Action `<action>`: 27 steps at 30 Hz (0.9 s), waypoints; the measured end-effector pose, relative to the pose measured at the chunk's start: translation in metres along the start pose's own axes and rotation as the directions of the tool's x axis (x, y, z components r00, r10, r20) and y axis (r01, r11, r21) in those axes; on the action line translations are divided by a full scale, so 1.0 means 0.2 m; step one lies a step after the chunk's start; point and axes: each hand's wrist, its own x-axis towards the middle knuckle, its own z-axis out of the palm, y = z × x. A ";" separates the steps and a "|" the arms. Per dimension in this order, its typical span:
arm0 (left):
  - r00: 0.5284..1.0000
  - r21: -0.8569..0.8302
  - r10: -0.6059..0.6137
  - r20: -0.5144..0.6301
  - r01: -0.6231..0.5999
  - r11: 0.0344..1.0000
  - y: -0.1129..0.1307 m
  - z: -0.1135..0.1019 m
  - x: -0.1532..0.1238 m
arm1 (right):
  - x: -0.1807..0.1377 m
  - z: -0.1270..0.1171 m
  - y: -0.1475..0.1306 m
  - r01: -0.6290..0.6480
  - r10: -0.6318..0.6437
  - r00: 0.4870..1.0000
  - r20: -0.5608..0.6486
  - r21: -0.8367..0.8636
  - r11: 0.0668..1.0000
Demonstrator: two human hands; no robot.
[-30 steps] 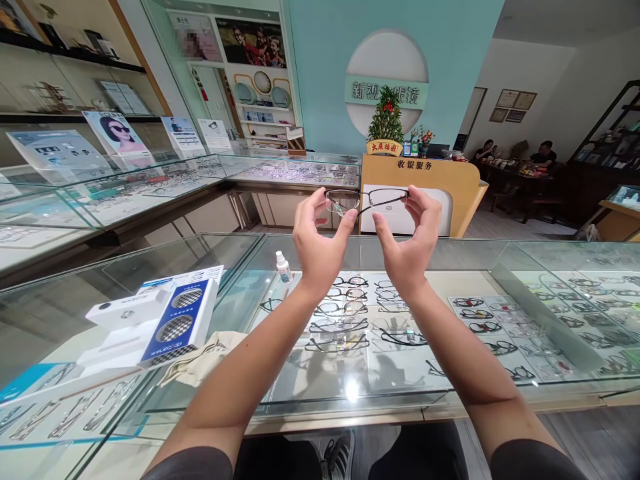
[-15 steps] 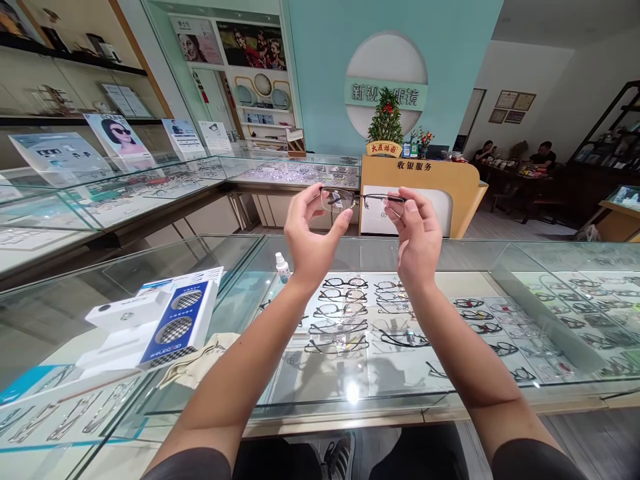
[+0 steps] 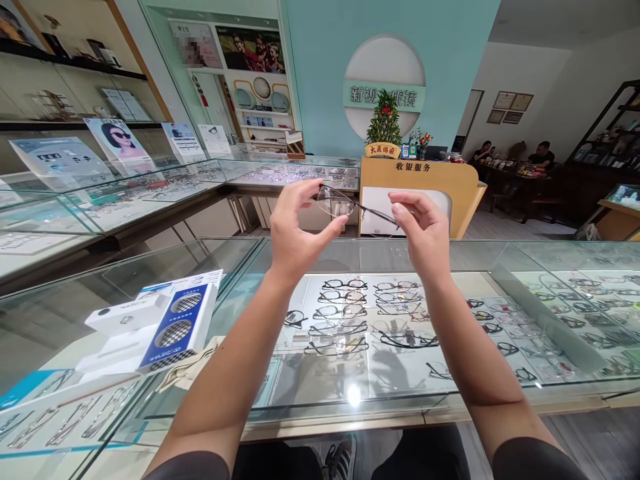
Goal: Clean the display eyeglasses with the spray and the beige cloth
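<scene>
A pair of eyeglasses (image 3: 336, 202) with a thin dark upper rim is held up in front of me, tilted so that its right side sits lower. My left hand (image 3: 300, 230) grips it at the left lens, fingers at the outer top corner and thumb at the lower inner edge. Close by the right end of the frame is my right hand (image 3: 426, 230), its thumb and fingers parted; whether the thumb brushes the frame cannot be made out. Under both arms, rows of eyeglasses (image 3: 345, 312) lie inside the glass display case (image 3: 400, 400).
A white and blue box (image 3: 173, 327) stands on the counter at left, beside a beige cloth (image 3: 187, 370). Further glass cases (image 3: 150, 197) run along the left. Behind is a wooden cashier desk (image 3: 420, 183) with a plant; two people sit far right.
The eyeglasses have turned from level and facing me to tilted, right end down. My right hand has come off the right lens and moved right; my left hand has shifted slightly left.
</scene>
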 end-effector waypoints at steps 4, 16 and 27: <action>0.978 0.066 0.094 0.187 -0.108 0.992 0.05 -0.07 0.03 | 0.04 -0.10 -0.04 0.059 -0.018 0.970 0.243 -0.161 0.985; 0.949 0.084 0.175 0.262 -0.203 0.976 0.11 -0.08 0.02 | 0.03 -0.09 -0.04 0.026 0.047 0.898 0.438 -0.159 0.987; 0.943 -0.252 -0.034 0.330 0.123 0.960 0.12 -0.07 0.00 | 0.00 -0.04 -0.04 -0.044 0.080 0.881 0.466 -0.089 0.995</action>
